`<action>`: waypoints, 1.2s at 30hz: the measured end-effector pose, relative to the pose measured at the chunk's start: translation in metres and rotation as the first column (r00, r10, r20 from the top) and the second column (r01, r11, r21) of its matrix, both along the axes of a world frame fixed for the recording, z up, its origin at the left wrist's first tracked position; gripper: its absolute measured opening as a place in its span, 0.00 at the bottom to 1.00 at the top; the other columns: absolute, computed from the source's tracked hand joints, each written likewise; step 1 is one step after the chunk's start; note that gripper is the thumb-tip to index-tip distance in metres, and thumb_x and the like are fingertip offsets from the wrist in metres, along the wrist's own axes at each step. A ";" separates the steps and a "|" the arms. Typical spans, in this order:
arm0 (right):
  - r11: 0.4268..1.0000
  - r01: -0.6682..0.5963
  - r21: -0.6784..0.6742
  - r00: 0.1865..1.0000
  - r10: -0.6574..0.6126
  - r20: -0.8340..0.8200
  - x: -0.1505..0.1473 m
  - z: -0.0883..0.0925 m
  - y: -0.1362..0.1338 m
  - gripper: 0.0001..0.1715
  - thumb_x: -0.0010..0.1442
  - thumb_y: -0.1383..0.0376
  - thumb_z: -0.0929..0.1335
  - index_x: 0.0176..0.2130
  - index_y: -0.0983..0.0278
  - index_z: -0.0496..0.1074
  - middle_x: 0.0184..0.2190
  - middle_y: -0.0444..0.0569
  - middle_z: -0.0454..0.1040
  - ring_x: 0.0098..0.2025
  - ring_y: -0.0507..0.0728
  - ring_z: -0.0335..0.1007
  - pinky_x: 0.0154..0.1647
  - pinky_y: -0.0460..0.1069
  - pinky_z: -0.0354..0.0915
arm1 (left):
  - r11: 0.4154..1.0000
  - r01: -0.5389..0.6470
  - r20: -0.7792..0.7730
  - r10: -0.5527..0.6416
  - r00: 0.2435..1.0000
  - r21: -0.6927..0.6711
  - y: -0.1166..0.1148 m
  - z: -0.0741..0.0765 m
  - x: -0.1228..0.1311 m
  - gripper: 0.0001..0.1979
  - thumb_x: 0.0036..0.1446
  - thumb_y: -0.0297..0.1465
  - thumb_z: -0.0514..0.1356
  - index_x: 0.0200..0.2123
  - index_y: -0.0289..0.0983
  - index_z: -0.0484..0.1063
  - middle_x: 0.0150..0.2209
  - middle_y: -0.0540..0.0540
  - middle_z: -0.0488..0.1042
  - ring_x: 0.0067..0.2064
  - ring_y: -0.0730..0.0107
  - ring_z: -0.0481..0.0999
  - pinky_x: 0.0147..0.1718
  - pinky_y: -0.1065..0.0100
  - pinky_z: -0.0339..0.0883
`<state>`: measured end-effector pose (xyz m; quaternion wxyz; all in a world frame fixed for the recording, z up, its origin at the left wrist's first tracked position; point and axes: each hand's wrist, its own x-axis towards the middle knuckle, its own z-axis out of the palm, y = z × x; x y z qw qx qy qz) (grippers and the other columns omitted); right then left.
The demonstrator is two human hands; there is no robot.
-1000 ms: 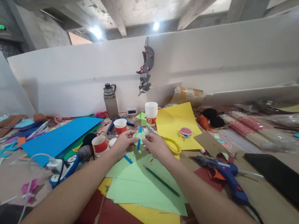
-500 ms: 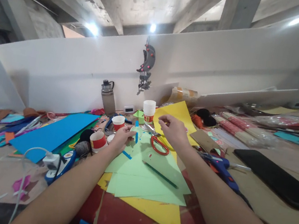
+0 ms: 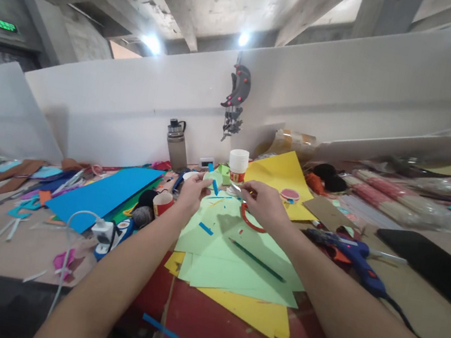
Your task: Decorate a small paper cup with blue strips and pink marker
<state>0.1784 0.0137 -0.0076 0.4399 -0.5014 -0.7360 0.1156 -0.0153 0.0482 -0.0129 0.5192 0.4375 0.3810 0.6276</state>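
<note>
My left hand (image 3: 193, 191) is closed on a small light green paper piece with a blue strip (image 3: 214, 181), holding it up over the table. My right hand (image 3: 266, 206) is closed on a pair of scissors (image 3: 248, 218) with red handle loops. Their silver blades point left toward the green piece and lie close to it. Beneath both hands lie light green paper sheets (image 3: 232, 261) with a dark green pencil (image 3: 256, 260) on them, stacked over yellow sheets (image 3: 257, 317).
A blue glue gun (image 3: 351, 256) with its cable lies to the right, with a black tablet (image 3: 428, 268) beyond it. A big blue sheet (image 3: 103, 195), paper cups (image 3: 238, 164), a water bottle (image 3: 176, 145) and scraps crowd the left and back. A white board wall stands behind.
My right hand let go of the green piece, reached right to the red-handled scissors, took them up and brought them back to the piece. My left hand kept hold of the piece.
</note>
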 end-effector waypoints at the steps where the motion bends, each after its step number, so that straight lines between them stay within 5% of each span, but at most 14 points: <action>1: 1.000 -0.011 0.000 1.000 0.011 0.006 0.000 0.000 0.000 0.10 0.57 0.65 0.64 0.37 0.62 0.75 0.34 0.48 0.77 0.34 0.54 0.71 0.38 0.47 0.62 | 1.000 0.025 0.000 -0.025 1.000 -0.007 0.000 0.005 -0.001 0.17 0.35 0.28 0.69 0.32 0.34 0.71 0.28 0.50 0.73 0.23 0.80 0.67 0.21 0.76 0.60; 5: 0.999 -0.035 -0.004 0.999 0.035 0.032 -0.001 0.001 -0.003 0.10 0.57 0.65 0.64 0.36 0.62 0.75 0.34 0.49 0.78 0.34 0.54 0.71 0.37 0.47 0.62 | 0.997 0.018 -0.055 -0.022 0.998 -0.077 -0.005 0.007 -0.002 0.14 0.36 0.26 0.67 0.30 0.33 0.71 0.24 0.50 0.71 0.21 0.80 0.66 0.20 0.76 0.59; 11: 0.999 -0.036 -0.011 0.999 0.036 0.035 0.000 -0.004 -0.001 0.12 0.58 0.63 0.64 0.37 0.62 0.75 0.35 0.49 0.78 0.34 0.56 0.71 0.38 0.49 0.63 | 0.992 -0.036 -0.217 0.008 0.976 -0.122 -0.032 -0.029 0.017 0.15 0.39 0.27 0.66 0.34 0.34 0.72 0.26 0.49 0.73 0.20 0.79 0.66 0.18 0.75 0.59; 14: 0.989 -0.116 -0.088 0.993 0.116 -0.002 -0.002 -0.007 0.000 0.13 0.58 0.61 0.63 0.40 0.62 0.74 0.36 0.50 0.77 0.37 0.57 0.71 0.39 0.50 0.64 | 0.998 -0.026 -0.146 0.017 0.989 -0.064 -0.042 -0.037 0.026 0.17 0.40 0.28 0.66 0.37 0.35 0.71 0.31 0.47 0.74 0.24 0.77 0.69 0.20 0.75 0.61; 18: 0.927 -0.281 -0.249 0.960 0.270 -0.080 -0.008 -0.011 -0.001 0.25 0.54 0.60 0.67 0.52 0.60 0.68 0.47 0.52 0.74 0.42 0.57 0.71 0.40 0.49 0.66 | 0.999 0.034 0.034 -0.033 0.999 -0.035 -0.046 -0.029 0.025 0.17 0.38 0.30 0.67 0.35 0.35 0.70 0.30 0.48 0.73 0.24 0.78 0.68 0.22 0.74 0.61; 20: 0.877 -0.327 -0.352 0.944 0.320 -0.078 -0.012 -0.013 -0.003 0.29 0.49 0.62 0.70 0.51 0.60 0.68 0.43 0.51 0.75 0.36 0.55 0.71 0.31 0.47 0.66 | 0.999 0.037 0.131 -0.033 0.991 -0.026 -0.045 -0.024 0.020 0.18 0.37 0.29 0.68 0.34 0.35 0.70 0.31 0.48 0.73 0.26 0.78 0.69 0.23 0.74 0.61; 22: 0.811 -0.352 -0.468 0.927 0.373 -0.051 -0.015 -0.015 -0.007 0.12 0.52 0.64 0.67 0.38 0.62 0.75 0.28 0.46 0.76 0.25 0.52 0.68 0.23 0.45 0.62 | 0.999 0.040 0.190 -0.038 0.981 -0.007 -0.044 -0.020 0.015 0.17 0.37 0.29 0.68 0.34 0.36 0.70 0.32 0.49 0.72 0.28 0.78 0.69 0.25 0.74 0.62; 24: 0.800 -0.386 -0.459 0.897 0.441 0.015 -0.019 -0.015 -0.014 0.10 0.53 0.67 0.64 0.25 0.62 0.74 0.22 0.44 0.74 0.23 0.51 0.67 0.23 0.44 0.60 | 1.000 0.022 0.215 -0.020 0.976 -0.009 -0.043 -0.018 0.010 0.16 0.38 0.28 0.68 0.34 0.35 0.70 0.33 0.49 0.72 0.29 0.77 0.69 0.25 0.74 0.62; 29: 0.708 -0.562 -0.427 0.757 0.649 0.080 -0.024 -0.002 -0.032 0.10 0.54 0.65 0.65 0.29 0.60 0.77 0.25 0.42 0.77 0.25 0.51 0.68 0.26 0.44 0.59 | 0.991 -0.114 0.225 0.128 0.966 -0.071 -0.038 -0.017 0.005 0.16 0.38 0.27 0.66 0.34 0.36 0.69 0.33 0.50 0.72 0.29 0.78 0.69 0.23 0.75 0.60; 32: 0.813 -0.464 -0.352 0.829 0.538 0.151 -0.017 0.003 -0.027 0.13 0.55 0.57 0.66 0.30 0.59 0.78 0.26 0.43 0.77 0.27 0.53 0.68 0.27 0.45 0.58 | 0.973 -0.194 0.181 0.214 0.960 -0.124 -0.036 -0.021 0.007 0.15 0.37 0.27 0.66 0.32 0.37 0.69 0.31 0.51 0.70 0.27 0.80 0.67 0.22 0.75 0.59; 36: 0.968 -0.108 -0.228 0.968 0.155 0.200 -0.004 -0.003 -0.006 0.16 0.58 0.56 0.63 0.28 0.61 0.75 0.24 0.45 0.75 0.27 0.54 0.67 0.27 0.46 0.57 | 0.970 -0.195 0.121 0.213 0.970 -0.144 -0.035 -0.029 0.012 0.13 0.39 0.28 0.65 0.32 0.36 0.68 0.31 0.51 0.70 0.25 0.81 0.67 0.21 0.75 0.59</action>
